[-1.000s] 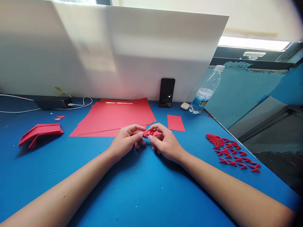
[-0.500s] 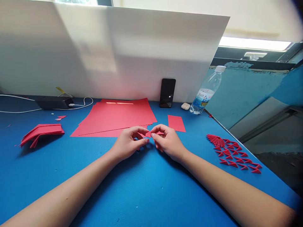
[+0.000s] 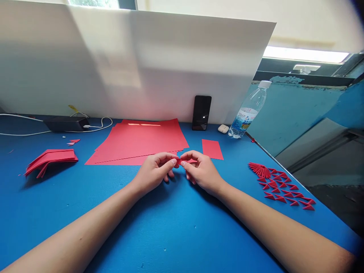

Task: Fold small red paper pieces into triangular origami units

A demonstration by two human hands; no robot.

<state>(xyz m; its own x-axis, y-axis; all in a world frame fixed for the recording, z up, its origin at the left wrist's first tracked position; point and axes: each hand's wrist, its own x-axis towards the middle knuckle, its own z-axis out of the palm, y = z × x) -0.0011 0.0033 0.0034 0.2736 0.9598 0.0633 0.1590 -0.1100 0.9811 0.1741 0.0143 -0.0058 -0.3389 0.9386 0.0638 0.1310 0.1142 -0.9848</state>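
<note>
A small folded piece of red paper (image 3: 178, 161) is pinched between my two hands, just above the blue table (image 3: 176, 227). My left hand (image 3: 157, 167) is closed on its left end, thumb and fingertips pressed together. On the right end, my right hand (image 3: 201, 167) grips with thumb and forefinger; part of the paper shows between its fingers. Most of the folded shape is hidden by the fingers. Right behind my hands lie large red paper sheets (image 3: 142, 138) and a single red paper rectangle (image 3: 212, 149).
Folded red triangles (image 3: 280, 185) lie in rows at the right. A stack of red paper strips (image 3: 52, 157) rests at the left. Along the back stand a black phone (image 3: 201, 113), a white earphone case (image 3: 223, 129), a water bottle (image 3: 247, 112) and a black power adapter (image 3: 66, 124) with white cables.
My left thumb has moved up and in, and now presses on the folded red paper. The right hand has hardly shifted. Everything on the table stays in place.
</note>
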